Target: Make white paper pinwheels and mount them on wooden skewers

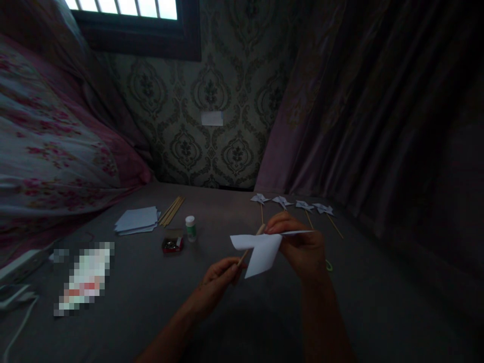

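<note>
A white paper pinwheel [264, 252] is held in front of me, its blades folded and partly spread. My right hand [300, 244] pinches it near the centre; the fingertips are partly hidden behind the paper. My left hand [223, 272] is closed round a thin wooden stick [243, 258], which slants up behind the pinwheel. Whether the stick is fixed to the paper I cannot tell. Past my right hand, several finished pinwheels on sticks [282, 201] lie in a row at the back right.
At the back left lie a stack of white paper [138, 221] and a bundle of wooden sticks [173, 210]. A white-capped bottle [191, 229] stands beside a small red box of metal pins [173, 244]. A power strip [22, 267] is at far left. Green-handled scissors, seemingly, show partly [329, 265].
</note>
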